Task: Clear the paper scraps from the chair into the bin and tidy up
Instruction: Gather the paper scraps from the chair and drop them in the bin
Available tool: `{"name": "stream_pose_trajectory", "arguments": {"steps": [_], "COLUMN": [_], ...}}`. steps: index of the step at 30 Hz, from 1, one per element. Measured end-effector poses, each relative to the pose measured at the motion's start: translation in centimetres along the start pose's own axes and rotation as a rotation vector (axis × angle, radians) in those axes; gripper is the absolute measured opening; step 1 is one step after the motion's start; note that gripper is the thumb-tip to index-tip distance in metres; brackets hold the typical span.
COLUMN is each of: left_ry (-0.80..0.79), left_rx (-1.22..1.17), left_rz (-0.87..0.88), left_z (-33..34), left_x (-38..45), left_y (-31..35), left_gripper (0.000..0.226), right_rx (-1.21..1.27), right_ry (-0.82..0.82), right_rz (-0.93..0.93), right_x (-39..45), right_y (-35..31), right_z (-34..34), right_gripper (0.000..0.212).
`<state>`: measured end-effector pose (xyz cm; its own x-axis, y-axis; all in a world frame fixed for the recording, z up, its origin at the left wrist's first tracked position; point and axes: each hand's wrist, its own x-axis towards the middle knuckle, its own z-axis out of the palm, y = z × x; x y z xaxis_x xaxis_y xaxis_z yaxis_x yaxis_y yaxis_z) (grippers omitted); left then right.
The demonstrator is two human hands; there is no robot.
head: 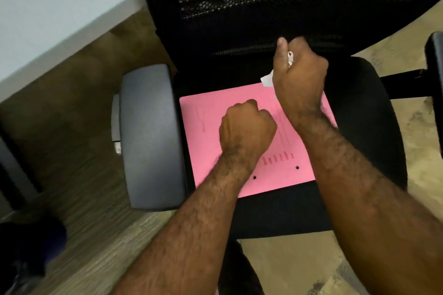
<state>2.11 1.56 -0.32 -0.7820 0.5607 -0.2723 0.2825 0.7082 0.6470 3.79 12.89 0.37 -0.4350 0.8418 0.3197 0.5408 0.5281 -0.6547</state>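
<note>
- Clearly the paper scraps (268, 78) are light, limp and easily crushed or dropped, so I judge they are best pinched in a bunch, well inside the fist.
- My right hand (299, 76) is curled closed on them, above the chair (374, 112) seat's back edge.
- My left hand (247, 127) is fisted over the pink sheet (206, 151); I cannot tell if it holds anything.
- No bin is in view.
</note>
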Motion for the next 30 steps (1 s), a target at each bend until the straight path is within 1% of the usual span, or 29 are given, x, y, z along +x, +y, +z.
{"name": "stream_pose_trajectory", "arguments": {"steps": [4,6,9,11,14,17,20,23,26,30], "left_ry": [0.148,0.246,0.418,0.506,0.597,0.694,0.766,0.825,0.896,1.003], "left_rx": [-0.090,-0.096,-0.140,-0.158,-0.166,-0.153,-0.157,-0.147,-0.154,-0.152], "left_rz": [0.026,0.056,0.089,0.075,0.023,-0.049,-0.137,-0.250,-0.366,-0.523], "left_z": [-6.4,-10.3,-16.1,-19.5,-23.8,-27.3,-30.1,-32.5,-34.7,-36.7], "left_x": [-2.2,-3.3,-5.1,-6.7,-9.3,-12.2,-15.6,-18.9,-22.1,-26.1], "left_y": [0.3,-0.2,-3.0,-6.1,-11.8,-18.3,-25.6,-32.8,-40.0,-49.0], "left_gripper": [0.029,0.027,0.027,0.025,0.021,0.019,0.018,0.023,0.028,0.041], "right_rx": [0.178,0.262,0.358,0.399,0.446,0.457,0.526,0.554,0.533,0.520], "right_ry": [0.041,0.048,0.056,0.032,-0.086,-0.239,-0.377,-0.508,-0.607,-0.747], "right_rz": [-0.096,-0.121,-0.190,-0.239,-0.291,-0.342,-0.376,-0.429,-0.481,-0.491], "right_x": [-1.6,-2.7,-5.2,-7.6,-12.4,-18.5,-25.2,-32.0,-38.6,-46.9], "right_y": [-6.5,-9.9,-15.3,-19.3,-24.8,-29.6,-33.9,-37.5,-40.4,-43.3], "right_z": [-0.9,-0.8,-0.3,0.5,2.1,4.4,7.1,10.3,13.6,18.2], "right_gripper": [0.032,0.032,0.030,0.028,0.027,0.034,0.029,0.026,0.030,0.033]}}
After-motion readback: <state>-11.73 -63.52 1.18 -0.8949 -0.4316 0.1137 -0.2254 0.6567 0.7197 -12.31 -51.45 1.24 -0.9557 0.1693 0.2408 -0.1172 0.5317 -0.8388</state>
